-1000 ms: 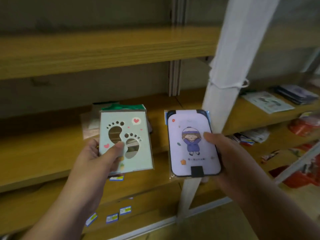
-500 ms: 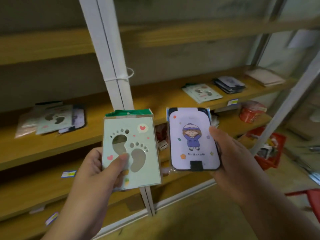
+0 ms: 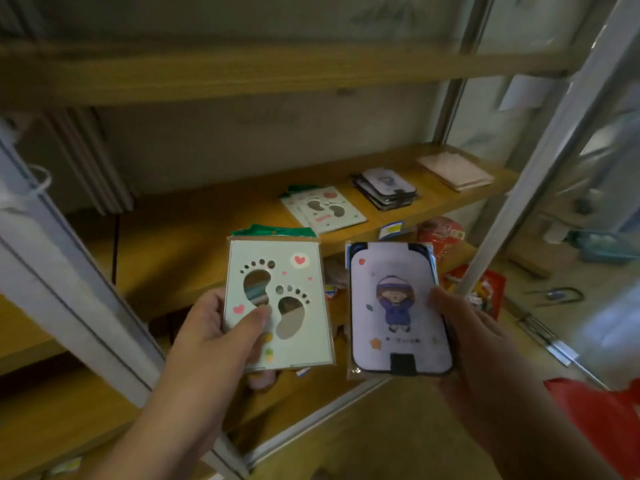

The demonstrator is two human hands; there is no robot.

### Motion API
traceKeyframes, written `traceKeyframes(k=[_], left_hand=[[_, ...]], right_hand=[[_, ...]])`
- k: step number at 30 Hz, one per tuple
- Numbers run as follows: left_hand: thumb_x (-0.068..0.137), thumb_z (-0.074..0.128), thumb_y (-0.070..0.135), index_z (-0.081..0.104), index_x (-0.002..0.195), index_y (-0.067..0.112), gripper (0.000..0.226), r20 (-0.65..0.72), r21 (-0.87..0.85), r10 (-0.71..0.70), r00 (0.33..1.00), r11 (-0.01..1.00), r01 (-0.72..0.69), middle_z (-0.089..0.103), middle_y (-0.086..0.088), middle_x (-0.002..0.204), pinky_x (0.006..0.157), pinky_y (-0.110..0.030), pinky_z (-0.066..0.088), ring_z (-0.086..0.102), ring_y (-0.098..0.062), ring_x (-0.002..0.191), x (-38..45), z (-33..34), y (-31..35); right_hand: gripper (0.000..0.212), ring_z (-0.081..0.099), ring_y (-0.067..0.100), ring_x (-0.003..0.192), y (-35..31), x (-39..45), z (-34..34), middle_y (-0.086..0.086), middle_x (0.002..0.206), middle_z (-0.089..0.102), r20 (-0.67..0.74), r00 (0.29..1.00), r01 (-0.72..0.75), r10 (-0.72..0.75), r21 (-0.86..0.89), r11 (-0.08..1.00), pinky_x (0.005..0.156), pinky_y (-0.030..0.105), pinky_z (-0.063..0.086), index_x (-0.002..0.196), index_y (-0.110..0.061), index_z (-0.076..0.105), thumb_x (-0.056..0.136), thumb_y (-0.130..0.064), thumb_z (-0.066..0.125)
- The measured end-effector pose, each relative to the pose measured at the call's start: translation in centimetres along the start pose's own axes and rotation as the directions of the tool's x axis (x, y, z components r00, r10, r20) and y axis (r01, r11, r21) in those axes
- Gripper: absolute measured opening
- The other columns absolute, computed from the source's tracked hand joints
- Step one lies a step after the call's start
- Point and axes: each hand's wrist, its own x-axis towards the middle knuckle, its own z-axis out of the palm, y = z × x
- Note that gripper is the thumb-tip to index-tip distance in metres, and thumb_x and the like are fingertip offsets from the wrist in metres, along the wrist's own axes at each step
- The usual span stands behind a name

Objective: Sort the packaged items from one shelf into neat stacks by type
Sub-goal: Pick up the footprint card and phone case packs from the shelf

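Head view, looking down at a wooden middle shelf point(image 3: 214, 237) framed by pale metal uprights. Near the bottom, in front of that shelf: left hand point(image 3: 211, 341) clasped on a pale green footprint pack point(image 3: 277, 303), thumb pressed across its face, other fingers hidden behind; pack held upright, green header at its top edge. Just right of it, not touching: right hand point(image 3: 474, 344) clasped on a lilac cartoon pack point(image 3: 398, 306), thumb on its right edge, remaining fingers behind and out of sight; dark tab at the pack's lower edge, drawing of a figure in a purple coat on its face. On the shelf, toward its right half: a stack of footprint packs point(image 3: 325, 209), slightly fanned, lying flat; just right of that, a stack of lilac packs point(image 3: 386, 188) with dark edges, also flat; farther right, near the shelf's end, a pale pink flat stack point(image 3: 457, 171). Left half of the shelf bare wood. Above it, another wooden shelf point(image 3: 242, 71), blurred. Behind the shelf, a dull grey wall. Below the shelf, partly hidden by the held packs: red packaging point(image 3: 440, 230) and other small goods, too blurred to name, plus a blue-and-yellow price tag point(image 3: 391, 232) on the shelf's front edge. At the left end of the shelf, a thick pale upright point(image 3: 69, 299) slanting across. To the right of the shelf, past a pale post, a light floor with scattered clutter, indistinct. In the lower right corner, a red plastic bag point(image 3: 602, 420).
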Motion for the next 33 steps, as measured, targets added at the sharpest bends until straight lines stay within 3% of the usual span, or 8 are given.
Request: traceKeyframes(k=[3, 7, 11, 19, 23, 27, 29, 33], left_hand=[[0.091, 0.069, 0.020, 0.060, 0.113, 0.027, 0.025, 0.013, -0.020, -0.009, 1.000, 1.000, 0.009, 0.079, 0.000, 0.096, 0.076, -0.060, 0.058, 0.077, -0.026, 0.080, 3.9, 2.2, 0.5], [0.090, 0.070, 0.020, 0.062, 0.111, 0.032, 0.025, 0.025, -0.047, -0.037, 0.999, 0.998, 0.038, 0.079, 0.002, 0.100, 0.072, -0.048, 0.062, 0.077, -0.024, 0.086, 9.2, 5.2, 1.4], [0.090, 0.070, 0.021, 0.060, 0.111, 0.036, 0.027, 0.046, 0.007, -0.003, 0.999, 1.000, 0.002, 0.078, 0.011, 0.098, 0.061, -0.034, 0.062, 0.077, -0.015, 0.084, 14.4, 8.5, 2.3], [0.094, 0.065, 0.017, 0.054, 0.130, 0.032, 0.041, 0.062, 0.341, 0.132, 0.989, 0.929, -0.145, 0.069, 0.014, 0.116, 0.063, -0.016, 0.054, 0.067, -0.006, 0.100, 22.8, 14.4, 3.9], [0.095, 0.062, 0.016, 0.049, 0.140, 0.027, 0.049, 0.015, 0.639, 0.226, 0.974, 0.747, -0.183, 0.055, 0.004, 0.133, 0.089, -0.030, 0.050, 0.052, -0.020, 0.127, 24.1, 16.2, 3.9], [0.096, 0.060, 0.012, 0.034, 0.154, 0.022, 0.064, -0.038, 0.834, 0.208, 0.977, 0.546, -0.083, 0.019, -0.007, 0.165, 0.117, -0.038, 0.025, 0.018, -0.024, 0.151, 24.2, 17.4, 3.6], [0.094, 0.059, 0.010, 0.039, 0.152, 0.023, 0.063, -0.023, 0.888, 0.238, 0.971, 0.450, -0.089, 0.025, -0.006, 0.164, 0.119, -0.041, 0.025, 0.022, -0.026, 0.149, 23.9, 17.7, 3.1], [0.095, 0.058, 0.010, 0.054, 0.141, 0.021, 0.048, -0.069, 0.886, 0.338, 0.939, 0.453, -0.098, 0.040, -0.006, 0.157, 0.117, -0.043, 0.029, 0.030, -0.026, 0.145, 22.8, 19.2, 2.1]], right_hand=[[0.039, 0.072, 0.038, 0.098, -1.9, 3.9, -1.0, 0.023, 0.112, 0.072, -0.036, 0.999, 0.001, -0.001, 0.015, 1.000, 0.065, 0.039, 0.060, 0.116, -0.007, 0.068, 0.088, -0.033, 0.064], [0.031, 0.072, 0.039, 0.099, -4.2, 9.0, -1.9, 0.023, 0.112, 0.072, -0.019, 0.999, 0.028, -0.028, 0.007, 1.000, 0.068, 0.040, 0.061, 0.104, -0.009, 0.075, 0.090, -0.034, 0.061], [0.040, 0.072, 0.038, 0.100, -5.9, 13.3, -2.5, 0.023, 0.112, 0.073, -0.053, 0.998, 0.033, -0.032, 0.021, 0.999, 0.069, 0.040, 0.061, 0.117, -0.005, 0.067, 0.090, -0.033, 0.060], [0.046, 0.073, 0.034, 0.099, -7.4, 19.4, -4.6, 0.020, 0.110, 0.074, -0.061, 0.998, -0.014, 0.012, -0.020, 1.000, 0.069, 0.042, 0.061, 0.117, -0.008, 0.067, 0.082, -0.036, 0.063], [0.043, 0.072, 0.033, 0.101, -8.2, 22.1, -6.4, 0.015, 0.111, 0.074, 0.008, 1.000, 0.005, -0.005, -0.076, 0.997, 0.072, 0.041, 0.061, 0.114, -0.014, 0.069, 0.082, -0.043, 0.069], [0.050, 0.074, 0.032, 0.096, -9.9, 25.8, -8.4, 0.016, 0.108, 0.076, 0.003, 0.995, -0.098, 0.098, -0.047, 0.994, 0.064, 0.040, 0.062, 0.118, -0.011, 0.066, 0.075, -0.036, 0.069], [0.052, 0.075, 0.030, 0.094, -11.0, 27.5, -9.3, 0.013, 0.106, 0.077, 0.027, 0.992, -0.122, 0.125, -0.087, 0.989, 0.065, 0.039, 0.062, 0.117, -0.011, 0.067, 0.072, -0.036, 0.069], [0.041, 0.075, 0.026, 0.094, -13.0, 30.6, -11.4, 0.009, 0.104, 0.078, 0.090, 0.992, -0.069, 0.086, -0.180, 0.981, 0.071, 0.042, 0.062, 0.111, -0.015, 0.070, 0.076, -0.035, 0.071]])
